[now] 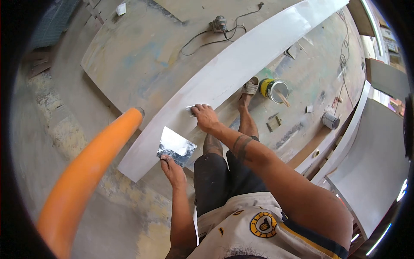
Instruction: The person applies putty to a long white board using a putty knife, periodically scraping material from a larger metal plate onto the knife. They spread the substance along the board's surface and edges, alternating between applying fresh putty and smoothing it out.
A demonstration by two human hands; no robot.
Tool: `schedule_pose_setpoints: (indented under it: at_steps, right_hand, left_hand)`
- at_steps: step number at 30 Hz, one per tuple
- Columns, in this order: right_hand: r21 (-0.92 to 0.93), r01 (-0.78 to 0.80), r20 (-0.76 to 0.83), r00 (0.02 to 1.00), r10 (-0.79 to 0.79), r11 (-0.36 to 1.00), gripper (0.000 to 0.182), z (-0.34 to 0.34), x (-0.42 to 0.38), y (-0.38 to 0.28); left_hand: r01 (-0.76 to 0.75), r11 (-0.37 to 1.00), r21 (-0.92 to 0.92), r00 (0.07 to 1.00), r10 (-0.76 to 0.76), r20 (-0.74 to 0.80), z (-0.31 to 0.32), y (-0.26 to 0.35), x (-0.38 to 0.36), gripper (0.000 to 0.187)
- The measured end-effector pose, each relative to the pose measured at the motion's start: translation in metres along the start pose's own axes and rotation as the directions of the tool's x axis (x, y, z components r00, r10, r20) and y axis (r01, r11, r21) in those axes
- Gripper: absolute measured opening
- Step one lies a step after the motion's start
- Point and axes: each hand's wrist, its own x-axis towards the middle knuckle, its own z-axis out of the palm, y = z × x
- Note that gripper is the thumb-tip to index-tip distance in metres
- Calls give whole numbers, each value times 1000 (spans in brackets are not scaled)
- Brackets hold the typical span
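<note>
A long curved white panel point(241, 56) runs from lower left to upper right across a raised work surface. My right hand point(205, 117) presses a small pale scraper or pad point(191, 109) against the panel's lower face. My left hand point(172, 169) grips the edge of a flat metal plate point(174, 146) smeared with white filler, held just below the panel's near end.
An orange pipe point(88, 172) slants across the left foreground. An open can with a stick point(273, 89) stands by my sandalled foot point(250, 88). A power tool with cable point(219, 24) lies behind the panel. A small tin point(330, 120) and more white panels point(375, 164) are at the right.
</note>
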Motion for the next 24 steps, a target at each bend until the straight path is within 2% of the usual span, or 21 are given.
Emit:
schedule_pose_setpoints:
  at_steps: [2,3,4,6,8,10,11,12,14,15,16,17,19,20,22,23,24]
  right_hand:
    - [208,120,-63,992,-109,971,47,-16,-7,-6]
    - [295,136,-93,989,-113,946,52,-28,-12,-10]
    - [299,127,-100,990,-102,946,52,-44,-19,-11]
    - [394,427,-237,903,-359,814,62,-89,-40,-10]
    - [485,568,-279,821,-498,665,72,-142,-70,-9]
    - [470,736,-393,668,-632,487,77,-171,-96,-4]
    - [421,800,-422,591,-688,429,74,-184,-108,-1]
    - [369,854,-445,508,-737,366,71,-194,-118,4]
    - [146,945,-487,326,-810,292,52,-211,-130,19]
    - [99,936,-462,343,-818,337,51,-218,-134,29]
    - [53,924,-437,364,-823,380,50,-224,-136,40]
    - [47,920,-443,368,-818,388,50,-227,-140,53]
    - [-87,715,-446,595,-669,694,51,-227,-143,86]
    - [-86,710,-453,597,-662,699,51,-228,-143,102]
    - [-159,475,-445,748,-493,865,56,-235,-137,136]
    - [-154,467,-454,749,-482,871,56,-239,-136,154]
    - [-140,396,-415,809,-417,908,56,-245,-134,171]
  left_hand:
    - [-68,993,-99,994,59,-98,-1,-5,14,47]
    - [-21,974,-227,998,8,-59,1,2,21,53]
    - [-23,976,-219,999,12,-49,2,8,29,53]
    - [208,883,-420,948,-75,310,6,18,44,55]
    - [362,844,-395,830,-99,549,21,18,58,49]
    - [538,786,-304,668,-178,723,51,45,51,50]
    - [640,713,-285,516,-125,847,60,46,53,50]
    - [686,704,-184,261,-1,965,66,33,66,48]
    - [705,689,-168,379,-165,911,123,92,22,47]
    - [749,634,-193,337,-113,935,139,95,20,45]
    - [748,639,-182,328,-117,937,151,99,18,45]
    - [699,686,-201,369,-106,923,161,103,15,44]
    - [535,802,-265,465,-18,885,187,126,-3,41]
    - [532,807,-256,460,-22,887,196,130,-6,41]
    - [411,880,-236,546,-30,837,215,138,-14,41]
    - [400,882,-247,571,-30,820,225,142,-21,42]
    - [399,887,-233,565,-38,824,232,142,-21,42]
